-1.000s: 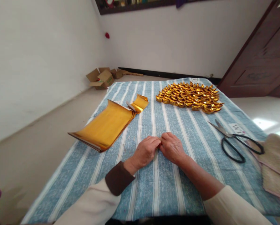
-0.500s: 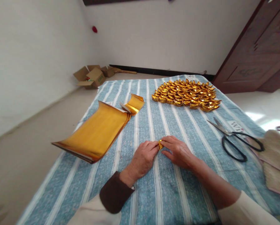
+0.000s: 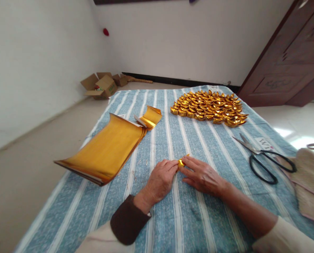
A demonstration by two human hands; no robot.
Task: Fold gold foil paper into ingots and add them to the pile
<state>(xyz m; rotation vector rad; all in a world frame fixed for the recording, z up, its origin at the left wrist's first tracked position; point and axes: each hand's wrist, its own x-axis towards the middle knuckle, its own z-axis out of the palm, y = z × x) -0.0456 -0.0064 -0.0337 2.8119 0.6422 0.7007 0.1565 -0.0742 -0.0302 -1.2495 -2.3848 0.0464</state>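
Between my two hands, on the striped cloth (image 3: 162,147), lies a small folded piece of gold foil paper (image 3: 181,163). My left hand (image 3: 162,177) pinches its left end, fingers closed together. From the other side, my right hand (image 3: 200,175) presses the paper with its fingertips, covering much of it; one thin gold tip pokes out above the fingers. To the left lies a stack of large gold foil sheets (image 3: 106,146). A smaller curled stack of gold foil paper (image 3: 151,117) rests beyond it. At the back right, many folded gold paper ingots (image 3: 208,107) sit in tight rows.
Black-handled scissors (image 3: 263,160) lie with blades apart on the right of the table. Beside them is a beige cloth (image 3: 311,175) at the table's edge. Open cardboard boxes (image 3: 101,86) stand on the floor by the wall, and a brown door (image 3: 285,59) is at right.
My right hand has shifted slightly, its fingers now a little more spread over the foil piece. A gold tip now shows above those fingers. The left hand has hardly moved.
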